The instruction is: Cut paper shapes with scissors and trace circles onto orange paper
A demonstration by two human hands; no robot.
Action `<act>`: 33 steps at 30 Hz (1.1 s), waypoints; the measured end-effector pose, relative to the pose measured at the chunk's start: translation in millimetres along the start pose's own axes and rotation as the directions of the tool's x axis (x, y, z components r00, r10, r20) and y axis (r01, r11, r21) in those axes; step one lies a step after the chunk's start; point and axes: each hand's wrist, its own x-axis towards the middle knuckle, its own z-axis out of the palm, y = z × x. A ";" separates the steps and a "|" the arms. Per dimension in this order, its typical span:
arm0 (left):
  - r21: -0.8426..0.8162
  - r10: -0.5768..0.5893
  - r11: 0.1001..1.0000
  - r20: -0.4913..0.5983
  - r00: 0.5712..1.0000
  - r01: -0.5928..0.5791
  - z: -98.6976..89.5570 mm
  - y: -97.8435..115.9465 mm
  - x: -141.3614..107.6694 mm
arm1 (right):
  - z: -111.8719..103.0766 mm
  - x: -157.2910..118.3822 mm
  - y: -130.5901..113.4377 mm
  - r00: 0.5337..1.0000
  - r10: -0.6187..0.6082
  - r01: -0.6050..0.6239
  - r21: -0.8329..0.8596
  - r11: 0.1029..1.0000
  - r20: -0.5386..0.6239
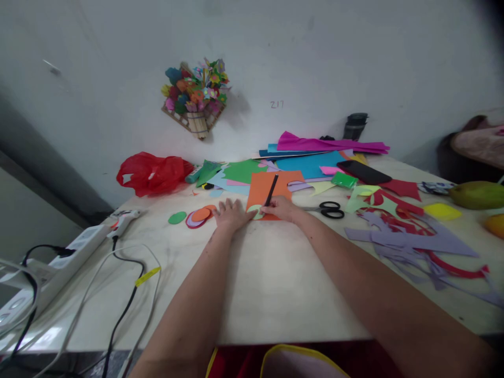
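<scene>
An orange sheet lies on the table with a pale green round piece on its lower left corner. My right hand is closed round a dark pencil, its tip down by the green piece. Fingers spread, my left hand rests flat beside the sheet, the thumb reaching the green piece. Left of it are overlapping orange, lilac and red discs and a green disc. Black-handled scissors lie right of my right hand, blades partly hidden.
Lilac and red scraps cover the right side. Behind lie coloured sheets, a phone and a red bag. A power strip, glue gun and cables are at left. Fruit sits far right.
</scene>
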 end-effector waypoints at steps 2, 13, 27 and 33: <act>0.007 0.001 1.000 -0.007 1.000 -0.001 0.6 -0.3 0.5 | 0.2 0.3 1.1 1.000 0.006 -0.006 0.029 1.000 -0.003; 0.008 0.004 1.000 -0.019 1.000 -0.004 0.6 0.4 0.6 | 0.1 1.0 -3.4 0.985 -0.057 0.079 0.136 0.988 -0.161; 0.013 0.014 1.000 -0.012 1.000 -0.013 -3.5 -1.5 -3.9 | 25.7 4.5 -6.4 0.987 0.098 -0.060 0.271 0.961 -0.128; -0.007 0.040 0.999 0.024 0.999 -0.039 -5.5 -9.5 -1.8 | 26.6 5.6 -3.5 0.993 0.066 -0.044 0.211 0.977 -0.095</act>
